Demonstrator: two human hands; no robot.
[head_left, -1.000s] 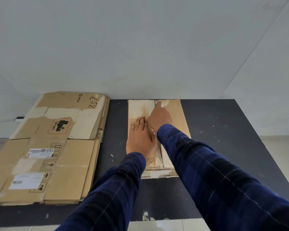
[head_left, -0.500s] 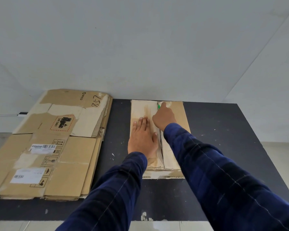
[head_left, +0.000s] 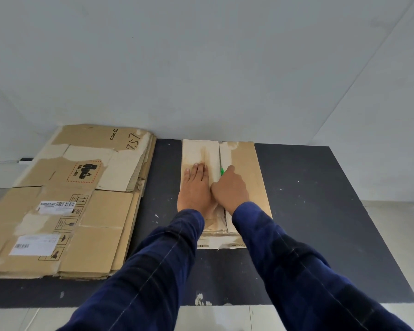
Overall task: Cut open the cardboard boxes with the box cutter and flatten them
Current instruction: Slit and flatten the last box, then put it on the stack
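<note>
A closed cardboard box lies on the black mat, its top flaps meeting at a taped centre seam. My left hand presses flat on the left flap, fingers straight. My right hand grips a green box cutter, whose tip sits on the seam about midway along the box. Only the green tip of the cutter shows beyond my fingers.
A stack of flattened cardboard boxes lies at the left, half on the black mat. A pale wall rises just behind the box. Light floor tiles show at the near edge and far right.
My right hand has drawn the cutter along the seam from the box's far end toward me, to about its middle. My left hand stays pressed on the left flap.
</note>
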